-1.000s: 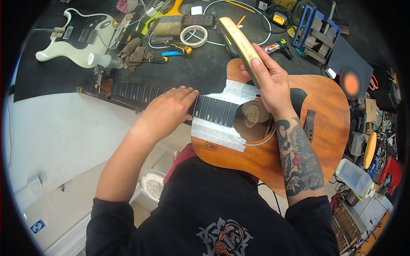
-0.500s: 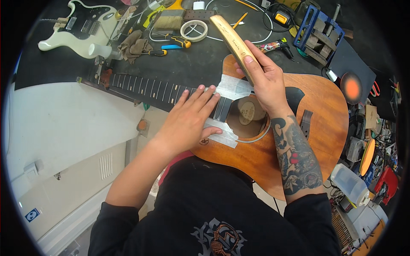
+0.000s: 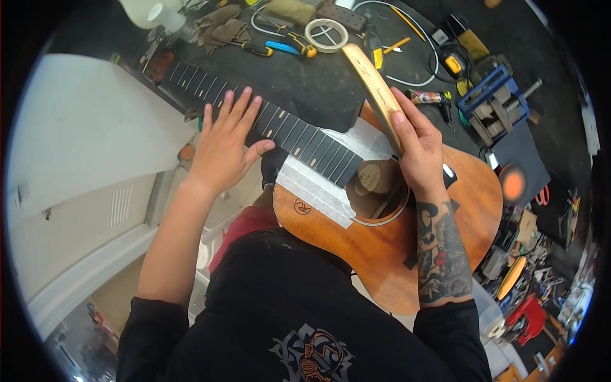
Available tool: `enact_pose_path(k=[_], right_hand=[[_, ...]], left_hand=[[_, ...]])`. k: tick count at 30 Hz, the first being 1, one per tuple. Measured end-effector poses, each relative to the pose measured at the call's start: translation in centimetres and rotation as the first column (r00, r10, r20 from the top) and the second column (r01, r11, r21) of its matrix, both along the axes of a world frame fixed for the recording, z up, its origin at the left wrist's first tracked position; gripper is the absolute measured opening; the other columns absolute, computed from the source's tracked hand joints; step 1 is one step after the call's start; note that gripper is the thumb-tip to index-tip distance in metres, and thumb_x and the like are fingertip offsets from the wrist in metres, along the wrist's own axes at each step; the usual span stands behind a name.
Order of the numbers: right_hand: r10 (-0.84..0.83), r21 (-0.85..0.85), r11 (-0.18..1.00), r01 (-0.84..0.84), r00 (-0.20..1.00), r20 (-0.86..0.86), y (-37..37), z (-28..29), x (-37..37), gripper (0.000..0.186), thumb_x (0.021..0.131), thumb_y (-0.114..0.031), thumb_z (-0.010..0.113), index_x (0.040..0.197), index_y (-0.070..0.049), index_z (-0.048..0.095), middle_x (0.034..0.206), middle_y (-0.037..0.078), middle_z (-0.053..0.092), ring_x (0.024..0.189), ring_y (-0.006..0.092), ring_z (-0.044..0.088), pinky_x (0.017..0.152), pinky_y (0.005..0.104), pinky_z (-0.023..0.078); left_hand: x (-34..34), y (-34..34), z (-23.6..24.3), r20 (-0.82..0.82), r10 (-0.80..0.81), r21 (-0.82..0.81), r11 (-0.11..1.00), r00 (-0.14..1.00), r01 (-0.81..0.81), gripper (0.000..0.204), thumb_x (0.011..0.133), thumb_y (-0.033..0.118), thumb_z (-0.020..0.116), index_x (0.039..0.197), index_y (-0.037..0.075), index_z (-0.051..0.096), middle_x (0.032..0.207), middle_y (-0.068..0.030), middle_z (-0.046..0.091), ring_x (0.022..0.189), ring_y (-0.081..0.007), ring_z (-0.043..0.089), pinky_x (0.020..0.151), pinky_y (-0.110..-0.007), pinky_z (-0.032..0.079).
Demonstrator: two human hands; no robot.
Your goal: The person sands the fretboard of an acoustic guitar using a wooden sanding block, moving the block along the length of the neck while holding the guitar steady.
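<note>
An acoustic guitar with a brown wooden body [image 3: 375, 274] lies face up, its neck pointing to the far left. My left hand [image 3: 223, 146] lies across the dark fretboard [image 3: 302, 143], fingers spread, holding nothing. White masking tape [image 3: 312, 191] covers the top on both sides of the fretboard's end, beside the sound hole [image 3: 375, 184]. In my right hand [image 3: 417, 143] is a long, pale wooden block [image 3: 370, 83] with marks on its face. It is tilted and held above the guitar, near the sound hole; its underside is mostly hidden.
On the dark bench lie a tape roll [image 3: 326, 35], a screwdriver [image 3: 258, 49], a brown cloth [image 3: 221, 28] and a small torch [image 3: 428, 97]. A blue metal vise [image 3: 490, 105] stands at the far right. Cluttered tools and a red object [image 3: 528, 316] fill the right side.
My left hand has slid along the fretboard away from the body, baring its end frets and the near tape. My right hand still holds the wooden block. The whole view has shifted.
</note>
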State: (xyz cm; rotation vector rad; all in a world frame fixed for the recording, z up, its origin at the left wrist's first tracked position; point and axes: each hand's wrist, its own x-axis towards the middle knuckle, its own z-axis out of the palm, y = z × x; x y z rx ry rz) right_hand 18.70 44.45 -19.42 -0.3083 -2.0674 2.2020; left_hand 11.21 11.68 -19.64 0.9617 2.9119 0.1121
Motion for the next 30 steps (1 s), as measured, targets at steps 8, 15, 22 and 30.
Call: enact_pose_path(k=[8, 15, 22, 30], right_hand=[[0.165, 0.163, 0.971, -0.174, 0.984, 0.066, -1.3, -0.7, 0.4, 0.041, 0.103, -0.01, 0.063, 0.14, 0.006, 0.059, 0.137, 0.012, 0.064, 0.123, 0.015, 0.059, 0.107, 0.0288, 0.045], [0.073, 0.148, 0.986, -0.071, 0.997, -0.006, -0.6, -1.0, 0.2, 0.042, 0.103, -0.011, 0.061, 0.142, 0.006, 0.057, 0.138, 0.012, 0.064, 0.126, 0.0163, 0.058, 0.109, 0.0297, 0.042], [-0.068, 0.02, 0.998, 0.067, 0.998, 0.01, 0.0, -1.5, 0.4, 0.045, 0.105, -0.012, 0.057, 0.146, 0.005, 0.053, 0.135, 0.012, 0.065, 0.122, 0.0155, 0.061, 0.107, 0.0294, 0.045], [0.051, 0.101, 0.994, -0.052, 0.999, 0.007, 0.2, -1.5, 0.4, 0.045, 0.105, -0.013, 0.059, 0.145, 0.007, 0.053, 0.138, 0.013, 0.063, 0.125, 0.0166, 0.059, 0.109, 0.0305, 0.043]], left_hand=[[-1.7, -2.3, -2.7, -0.086, 0.221, 0.238, 0.951, 0.971, -0.196, 0.082, 0.098, 0.06, 0.056, 0.16, 0.01, 0.035, 0.168, -0.0151, 0.028, 0.156, -0.0385, 0.021, 0.124, -0.062, 0.013], [1.5, 2.1, -0.9, 0.045, -0.036, 0.224, 0.974, 0.998, 0.025, 0.089, 0.092, 0.058, 0.064, 0.158, 0.006, 0.036, 0.167, -0.019, 0.026, 0.155, -0.0397, 0.022, 0.125, -0.056, 0.017], [4.5, 6.7, -1.1, 0.081, -0.357, 0.351, 0.884, 0.931, 0.309, 0.089, 0.09, 0.065, 0.062, 0.154, 0.006, 0.043, 0.164, -0.0198, 0.032, 0.155, -0.0402, 0.024, 0.125, -0.053, 0.021], [4.7, 5.3, -0.8, 0.056, -0.338, 0.295, 0.905, 0.94, 0.308, 0.088, 0.091, 0.064, 0.06, 0.156, 0.008, 0.042, 0.167, -0.009, 0.034, 0.156, -0.0271, 0.026, 0.126, -0.052, 0.016]])
